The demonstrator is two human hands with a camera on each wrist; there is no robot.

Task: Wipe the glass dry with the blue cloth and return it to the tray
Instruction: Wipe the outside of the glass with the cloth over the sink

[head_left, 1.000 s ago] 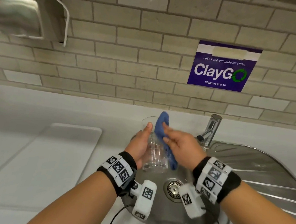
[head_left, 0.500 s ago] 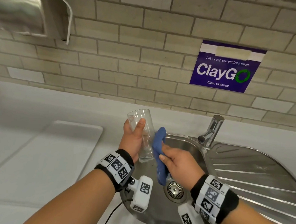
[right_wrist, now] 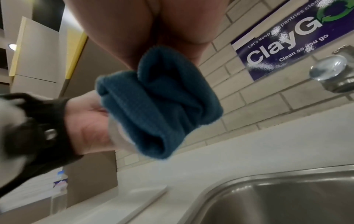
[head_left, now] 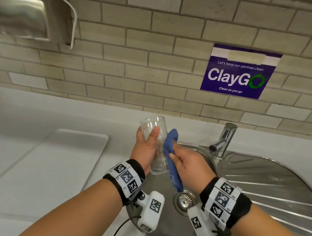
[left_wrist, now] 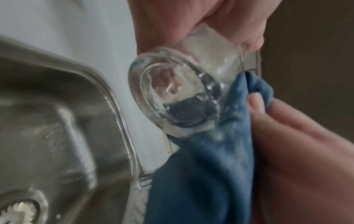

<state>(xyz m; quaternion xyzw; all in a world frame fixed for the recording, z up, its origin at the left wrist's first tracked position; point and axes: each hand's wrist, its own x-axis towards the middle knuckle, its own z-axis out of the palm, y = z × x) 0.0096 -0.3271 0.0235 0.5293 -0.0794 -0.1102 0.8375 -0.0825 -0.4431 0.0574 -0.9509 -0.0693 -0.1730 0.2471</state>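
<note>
My left hand (head_left: pixel 146 144) grips a clear drinking glass (head_left: pixel 157 134) upright above the left edge of the sink; its thick round base (left_wrist: pixel 172 97) fills the left wrist view. My right hand (head_left: pixel 187 160) holds a folded blue cloth (head_left: pixel 171 153) and presses it against the glass's right side. From the right wrist the cloth (right_wrist: pixel 159 103) is bunched under the fingers, and the glass is mostly hidden behind it. A white tray (head_left: pixel 61 159) lies flat on the counter to the left of the sink.
A steel sink (head_left: pixel 164 209) with a drain (head_left: pixel 184 201) sits below my hands, and its ribbed draining board (head_left: pixel 268 179) stretches right. A chrome tap (head_left: pixel 223 140) stands at the back. A paper towel dispenser (head_left: pixel 30 13) hangs upper left.
The glass came up and left, out of the basin to the sink's left edge. The cloth came out from over the glass rim and now rubs its outer right side.
</note>
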